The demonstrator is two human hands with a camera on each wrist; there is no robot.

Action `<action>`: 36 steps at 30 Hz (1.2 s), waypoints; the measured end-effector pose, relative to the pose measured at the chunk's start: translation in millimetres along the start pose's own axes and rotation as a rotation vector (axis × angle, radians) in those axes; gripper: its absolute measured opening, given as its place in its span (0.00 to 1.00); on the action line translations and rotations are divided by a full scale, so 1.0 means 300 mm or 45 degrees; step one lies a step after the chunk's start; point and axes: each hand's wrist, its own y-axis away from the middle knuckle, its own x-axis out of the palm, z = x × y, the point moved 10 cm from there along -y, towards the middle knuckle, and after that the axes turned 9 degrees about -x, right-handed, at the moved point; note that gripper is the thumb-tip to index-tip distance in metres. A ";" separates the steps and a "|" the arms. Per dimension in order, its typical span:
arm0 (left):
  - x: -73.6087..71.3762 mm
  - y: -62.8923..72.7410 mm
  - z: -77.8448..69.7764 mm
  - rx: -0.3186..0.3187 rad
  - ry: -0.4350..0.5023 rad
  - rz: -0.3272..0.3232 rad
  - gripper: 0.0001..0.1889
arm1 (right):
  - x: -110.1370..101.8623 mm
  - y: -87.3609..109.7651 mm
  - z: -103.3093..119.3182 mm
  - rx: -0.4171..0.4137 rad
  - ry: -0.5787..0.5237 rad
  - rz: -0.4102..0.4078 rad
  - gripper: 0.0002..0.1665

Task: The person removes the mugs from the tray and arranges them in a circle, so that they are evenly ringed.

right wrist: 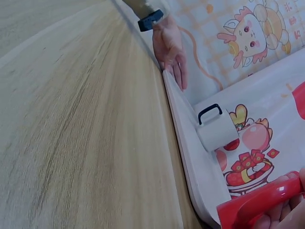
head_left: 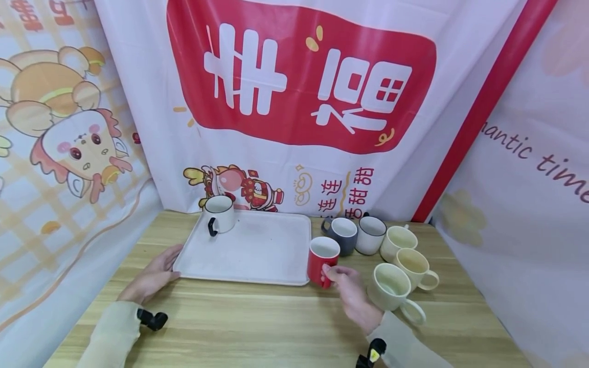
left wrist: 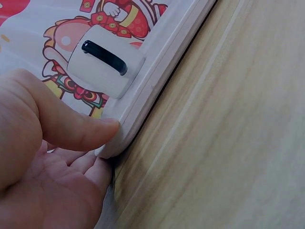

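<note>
My right hand [head_left: 353, 295] grips a red mug [head_left: 316, 263] by its handle, at the right front corner of a white tray [head_left: 262, 250]. In the right wrist view the red mug [right wrist: 257, 202] fills the lower right corner; whether its base touches anything is hidden. My left hand [head_left: 154, 276] pinches the tray's left front corner, the thumb on the rim and the fingers lower at the side, as the left wrist view shows. A white mug [head_left: 223, 217] with a black handle [left wrist: 105, 57] stands upright at the tray's back left.
Right of the tray stand a dark grey mug [head_left: 344, 236], a white mug with a dark rim [head_left: 370, 237] and three cream mugs, the nearest [head_left: 388, 294] close beside my right wrist. A printed cloth [head_left: 294, 143] hangs behind the wooden table [head_left: 257, 327].
</note>
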 end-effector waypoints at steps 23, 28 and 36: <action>0.003 0.014 -0.013 -0.018 -0.044 -0.016 0.47 | -0.081 0.006 -0.097 -0.049 -0.034 -0.285 0.09; 0.003 0.015 -0.015 -0.020 -0.047 -0.017 0.47 | -0.048 0.011 -0.112 -0.035 -0.028 -0.300 0.12; 0.002 0.008 -0.013 0.005 -0.030 -0.006 0.46 | -0.026 0.002 -0.118 -0.046 -0.080 -0.379 0.13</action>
